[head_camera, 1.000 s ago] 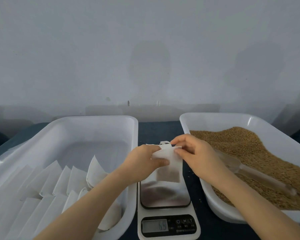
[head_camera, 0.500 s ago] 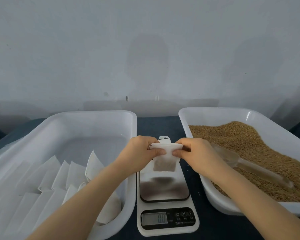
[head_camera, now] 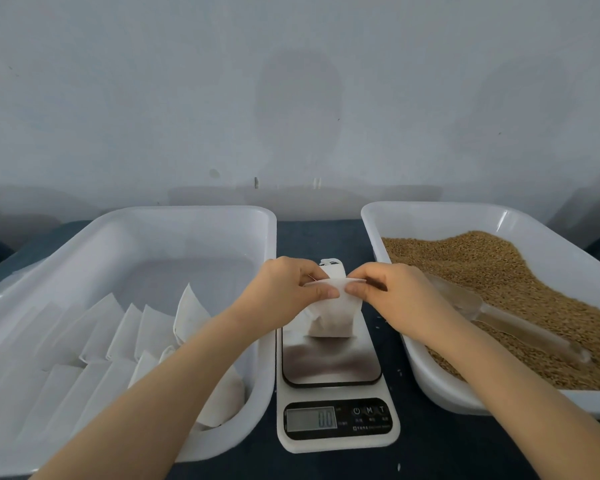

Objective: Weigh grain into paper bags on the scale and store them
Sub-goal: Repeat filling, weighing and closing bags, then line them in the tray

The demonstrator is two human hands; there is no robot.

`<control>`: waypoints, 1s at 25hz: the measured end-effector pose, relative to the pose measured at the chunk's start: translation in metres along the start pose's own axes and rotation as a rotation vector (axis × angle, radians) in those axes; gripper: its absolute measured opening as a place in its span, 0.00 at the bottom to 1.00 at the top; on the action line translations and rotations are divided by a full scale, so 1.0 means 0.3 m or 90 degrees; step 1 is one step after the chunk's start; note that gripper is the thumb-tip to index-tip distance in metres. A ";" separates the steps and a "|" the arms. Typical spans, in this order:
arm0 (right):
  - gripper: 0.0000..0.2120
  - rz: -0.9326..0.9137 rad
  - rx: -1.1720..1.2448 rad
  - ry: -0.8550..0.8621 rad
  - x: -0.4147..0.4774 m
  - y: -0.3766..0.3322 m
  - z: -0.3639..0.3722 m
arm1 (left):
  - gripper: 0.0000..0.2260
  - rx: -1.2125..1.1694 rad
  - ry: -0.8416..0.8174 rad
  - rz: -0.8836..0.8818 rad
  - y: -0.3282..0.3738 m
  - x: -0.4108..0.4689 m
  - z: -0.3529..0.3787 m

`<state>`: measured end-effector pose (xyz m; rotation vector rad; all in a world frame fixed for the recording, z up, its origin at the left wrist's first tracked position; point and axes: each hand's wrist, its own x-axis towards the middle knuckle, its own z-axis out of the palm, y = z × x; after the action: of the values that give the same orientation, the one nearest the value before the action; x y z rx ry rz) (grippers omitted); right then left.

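head view: left grip (head_camera: 284, 292) and right grip (head_camera: 397, 296) each pinch top edge of paper bag (head_camera: 330, 318), bag lifted clear above scale (head_camera: 329, 365). likely closing mouth against spills before storing in left tray (head_camera: 187, 216) among filled bags (head_camera: 129, 327).

2 white tubs: left tub (head_camera: 201, 212) at 9 o'clock, right tub (head_camera: 430, 207) at 3. 1 scale (head_camera: 331, 365) btwn them, 6 o'clock. 1 clear scoop (head_camera: 520, 323) in the right tub's grain (head_camera: 499, 271). 1 paper bag (head_camera: 331, 320) at centre, pinched by 2 hands: left hand (head_camera: 284, 292), right hand (head_camera: 402, 296). Stacked bags (head_camera: 94, 341) in left tub: 10+, overlapping, exact no. unclear.
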<state>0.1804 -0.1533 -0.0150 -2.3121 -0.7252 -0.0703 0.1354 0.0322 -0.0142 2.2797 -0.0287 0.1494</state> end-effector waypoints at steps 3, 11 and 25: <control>0.04 -0.002 0.005 0.004 -0.002 0.000 0.000 | 0.07 0.011 -0.003 -0.002 0.003 -0.002 0.000; 0.03 -0.007 0.004 -0.004 -0.001 -0.002 0.000 | 0.06 0.014 -0.004 0.001 0.003 -0.003 -0.001; 0.03 -0.012 0.000 -0.006 0.000 0.002 0.001 | 0.07 0.027 -0.001 0.016 -0.013 0.006 0.003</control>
<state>0.1806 -0.1535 -0.0155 -2.3076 -0.7525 -0.0686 0.1376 0.0340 -0.0174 2.3217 -0.0552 0.1632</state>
